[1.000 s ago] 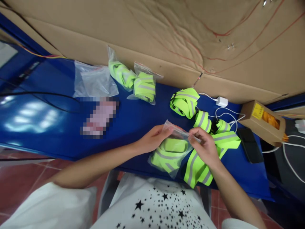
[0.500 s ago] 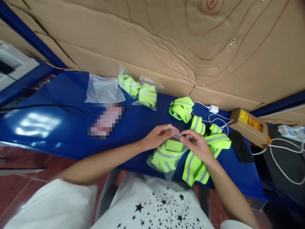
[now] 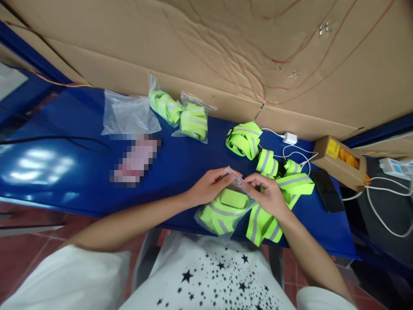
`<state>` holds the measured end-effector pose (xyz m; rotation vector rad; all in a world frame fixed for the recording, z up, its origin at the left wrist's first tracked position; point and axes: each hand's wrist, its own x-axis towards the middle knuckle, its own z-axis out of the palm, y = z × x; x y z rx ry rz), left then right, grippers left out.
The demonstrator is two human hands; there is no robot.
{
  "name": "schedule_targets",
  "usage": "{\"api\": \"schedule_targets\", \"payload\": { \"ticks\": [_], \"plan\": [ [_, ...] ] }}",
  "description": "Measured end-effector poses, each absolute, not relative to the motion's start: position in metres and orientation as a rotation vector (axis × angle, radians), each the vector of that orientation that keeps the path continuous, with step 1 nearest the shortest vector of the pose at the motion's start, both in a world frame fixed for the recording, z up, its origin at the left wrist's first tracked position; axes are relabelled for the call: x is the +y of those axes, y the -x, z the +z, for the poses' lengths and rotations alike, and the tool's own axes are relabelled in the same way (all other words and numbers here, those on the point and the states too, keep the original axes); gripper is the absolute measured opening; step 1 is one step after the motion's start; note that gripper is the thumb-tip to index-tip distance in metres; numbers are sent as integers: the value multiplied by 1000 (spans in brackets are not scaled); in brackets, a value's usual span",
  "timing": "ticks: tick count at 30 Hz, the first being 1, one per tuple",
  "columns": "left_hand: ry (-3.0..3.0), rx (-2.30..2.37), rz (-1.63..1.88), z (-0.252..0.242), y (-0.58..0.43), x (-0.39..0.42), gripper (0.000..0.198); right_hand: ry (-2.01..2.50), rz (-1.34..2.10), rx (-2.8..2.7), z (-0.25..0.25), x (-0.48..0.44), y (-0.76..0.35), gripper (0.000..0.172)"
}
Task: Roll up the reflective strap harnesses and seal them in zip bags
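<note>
My left hand (image 3: 209,186) and my right hand (image 3: 266,196) pinch the top edge of a clear plastic bag (image 3: 222,209) near the front of the blue table (image 3: 180,163). The bag holds a folded neon-yellow reflective strap. Both hands are closed on the bag's mouth, fingertips almost touching. Just right of the bag, a loose reflective strap (image 3: 267,219) lies partly under my right hand. More rolled straps (image 3: 245,140) sit behind my hands.
Two filled bags (image 3: 180,114) and a pile of empty clear bags (image 3: 129,114) lie at the back left by the cardboard wall (image 3: 226,51). A blurred pink item (image 3: 135,159), a white charger (image 3: 289,138), a black phone (image 3: 327,190) and a cardboard box (image 3: 343,161) also sit here.
My hands have come closer together along the bag's top edge, and the bag mouth that stood open is now pinched nearly flat. The view shifted slightly.
</note>
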<state>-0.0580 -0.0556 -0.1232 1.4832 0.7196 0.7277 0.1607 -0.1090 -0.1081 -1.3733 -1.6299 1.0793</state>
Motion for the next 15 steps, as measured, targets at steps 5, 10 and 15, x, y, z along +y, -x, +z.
{"api": "schedule_targets", "payload": {
  "ticks": [5,10,15],
  "plan": [
    [-1484,686,650,-123,59,-59,35,1348,1070,-1635,-104,-110,-162,17],
    [-1532,637,549,-124,61,-60,45,1370,966,-1715,-102,-110,-158,11],
    [-1565,580,487,-124,62,-60,51,1413,960,-1728,-107,-113,-160,17]
  ]
}}
